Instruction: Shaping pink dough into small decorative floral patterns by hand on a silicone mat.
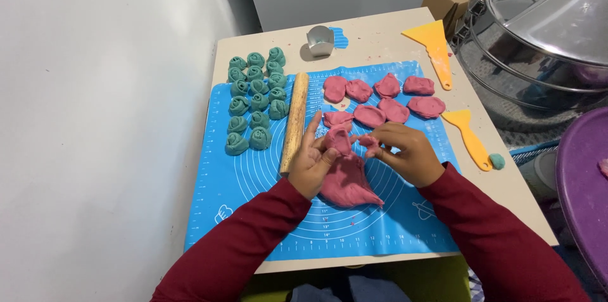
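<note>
A big lump of pink dough [347, 185] lies on the blue silicone mat [240, 181]. My left hand [312, 162] grips the top of that lump. My right hand [405, 153] pinches a small pink piece [369, 143] pulled off its tip. Several flattened pink pieces [380, 96] lie in rows just beyond my hands. A wooden rolling pin [294, 121] rests upright on the mat beside my left hand.
Several green dough rosettes [256, 96] sit at the mat's left. Two yellow scrapers [437, 48] [470, 137] and a small green dough ball [497, 161] lie on the right. A metal cutter [320, 41] stands at the back. A steel steamer [538, 42] and purple bowl [582, 175] stand right of the table.
</note>
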